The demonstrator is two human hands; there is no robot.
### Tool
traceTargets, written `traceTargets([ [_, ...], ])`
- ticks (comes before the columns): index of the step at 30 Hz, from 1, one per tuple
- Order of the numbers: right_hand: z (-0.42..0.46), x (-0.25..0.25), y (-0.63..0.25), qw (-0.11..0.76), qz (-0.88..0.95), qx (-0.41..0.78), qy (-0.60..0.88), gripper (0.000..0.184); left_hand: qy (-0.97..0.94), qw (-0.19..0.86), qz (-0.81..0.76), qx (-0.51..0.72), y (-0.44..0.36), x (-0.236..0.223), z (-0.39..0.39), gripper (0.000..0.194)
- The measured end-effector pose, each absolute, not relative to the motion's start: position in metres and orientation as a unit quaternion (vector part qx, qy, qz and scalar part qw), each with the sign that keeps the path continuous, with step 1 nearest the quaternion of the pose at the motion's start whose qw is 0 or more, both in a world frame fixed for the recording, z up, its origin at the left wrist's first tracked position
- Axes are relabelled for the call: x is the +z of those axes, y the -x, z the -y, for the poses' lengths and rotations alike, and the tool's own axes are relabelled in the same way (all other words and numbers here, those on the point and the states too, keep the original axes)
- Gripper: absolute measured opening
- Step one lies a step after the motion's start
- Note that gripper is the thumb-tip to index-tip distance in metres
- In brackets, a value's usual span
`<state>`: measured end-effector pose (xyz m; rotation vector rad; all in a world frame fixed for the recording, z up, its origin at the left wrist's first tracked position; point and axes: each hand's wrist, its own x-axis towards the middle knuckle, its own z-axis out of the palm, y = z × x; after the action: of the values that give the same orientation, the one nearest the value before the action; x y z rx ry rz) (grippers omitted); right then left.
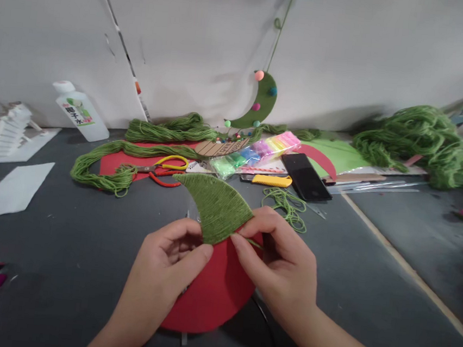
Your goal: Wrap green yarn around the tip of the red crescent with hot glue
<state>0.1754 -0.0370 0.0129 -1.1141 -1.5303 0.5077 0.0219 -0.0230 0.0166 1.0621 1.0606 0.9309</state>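
Observation:
A crescent-like red card piece (pixel 214 292) stands before me, its upper horn wrapped in green yarn (pixel 220 208) laid in close rows. My left hand (pixel 169 268) grips the card's left edge, thumb in front just under the wrapped part. At the right edge my right hand (pixel 278 265) pinches the card and yarn between thumb and forefinger, where the green rows end. A short strand of yarn (pixel 254 243) runs out beneath the right forefinger. Scissors (pixel 170 170) with yellow and red handles lie just beyond the wrapped tip.
Behind lie a yellow utility knife (pixel 272 180), a black phone (pixel 307 176), a bag of coloured pompoms (pixel 253 154), loose yarn (pixel 286 205) and yarn hanks (pixel 170 128). A green crescent with pompoms (pixel 265 103) hangs at the wall. A white bottle (pixel 80 112) stands left.

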Motion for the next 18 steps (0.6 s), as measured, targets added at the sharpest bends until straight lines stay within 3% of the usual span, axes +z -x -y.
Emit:
traceTargets([
  [6,0.037,0.014,-0.173,0.524,0.673,0.223,0.472,0.013,-0.407,0.722,-0.370,0.419,-0.022,0.014,0.021,0.032],
  [18,0.035,0.023,-0.179,0.454,0.697,0.219,0.510,0.009,-0.411,0.719,-0.388,0.404,-0.020,0.013,0.017,0.039],
])
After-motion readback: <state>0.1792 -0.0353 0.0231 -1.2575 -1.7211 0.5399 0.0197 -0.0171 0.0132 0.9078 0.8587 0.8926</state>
